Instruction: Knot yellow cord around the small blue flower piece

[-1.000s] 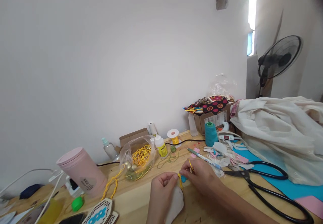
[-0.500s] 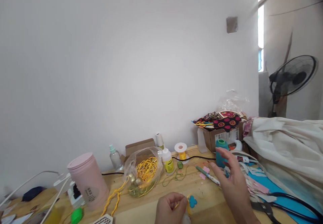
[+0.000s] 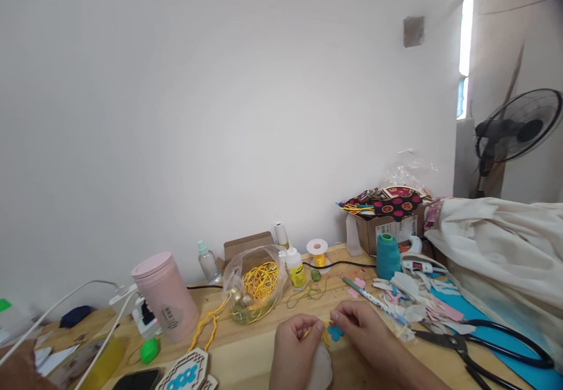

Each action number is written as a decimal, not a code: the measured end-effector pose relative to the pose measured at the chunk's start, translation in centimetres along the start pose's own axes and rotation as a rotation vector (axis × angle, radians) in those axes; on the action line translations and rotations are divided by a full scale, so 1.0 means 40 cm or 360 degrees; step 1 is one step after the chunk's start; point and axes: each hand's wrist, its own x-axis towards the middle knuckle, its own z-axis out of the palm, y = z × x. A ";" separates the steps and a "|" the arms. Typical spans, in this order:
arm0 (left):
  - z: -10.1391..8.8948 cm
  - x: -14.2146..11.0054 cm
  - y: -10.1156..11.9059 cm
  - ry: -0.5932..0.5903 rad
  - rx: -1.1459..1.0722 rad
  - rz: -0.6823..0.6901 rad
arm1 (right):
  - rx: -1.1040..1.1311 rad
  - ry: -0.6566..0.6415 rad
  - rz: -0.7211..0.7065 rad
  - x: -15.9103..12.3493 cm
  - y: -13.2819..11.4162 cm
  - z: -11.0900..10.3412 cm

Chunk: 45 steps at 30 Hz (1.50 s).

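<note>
Pinching a thin yellow cord (image 3: 326, 335) in the left hand (image 3: 297, 349), fingers closed, in front of the glue bottle (image 3: 296, 268) and a little to its right. Holding the right hand (image 3: 368, 330) just beside, farther right of the glue bottle, with fingers closed on the same cord near its upper end. Showing right below those fingertips, against the cord: a small blue flower (image 3: 335, 332). Showing partly behind the left hand: a pale rounded piece (image 3: 322, 369), perhaps cloth, though hard to tell from here.

Resting on the counter (image 3: 246, 352), just left of the glue bottle: a clear bag (image 3: 229, 280) with tangled yellow string (image 3: 260, 280) and gold balls (image 3: 237, 297) inside. Standing well left of the glue bottle: a pink canister (image 3: 166, 302). Lying in front and left of it: a patterned tag (image 3: 187, 372) and a green cap (image 3: 149, 351).

Standing just right of the glue bottle: a spool (image 3: 317, 248). Set farther right of it: a pen (image 3: 373, 300), teal thread (image 3: 388, 260), a cardboard box (image 3: 368, 233) and paper scraps (image 3: 407, 287). Lying farthest right and in front of the glue bottle: black-handled scissors (image 3: 457, 343), partly over a blue sheet (image 3: 499, 343).
</note>
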 end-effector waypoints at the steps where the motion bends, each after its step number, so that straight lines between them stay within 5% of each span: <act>1: 0.000 0.001 -0.002 0.0010 -0.0002 0.0005 | 0.0096 -0.0029 0.0046 0.000 -0.001 0.000; 7: 0.005 0.004 -0.008 0.0014 -0.0017 0.0049 | 0.0962 -0.0395 0.0713 0.000 -0.012 -0.014; 11: 0.011 0.001 0.001 0.0042 -0.0020 0.0022 | 0.1285 -0.0419 0.0775 0.000 -0.006 -0.016; 16: 0.011 -0.003 0.009 -0.0045 -0.0070 0.0026 | 0.1003 -0.0437 0.0631 0.000 -0.002 0.010; 23: 0.006 -0.006 0.003 -0.0120 -0.0166 -0.0107 | 0.0496 -0.0193 0.0136 -0.014 0.028 0.045; 34: 0.005 -0.009 0.001 -0.0143 -0.0135 -0.0053 | 0.0357 -0.0291 0.0126 -0.025 0.018 0.049; 45: 0.004 -0.003 -0.002 -0.0149 -0.0201 -0.0059 | -0.0267 -0.0139 -0.0137 -0.032 -0.002 0.025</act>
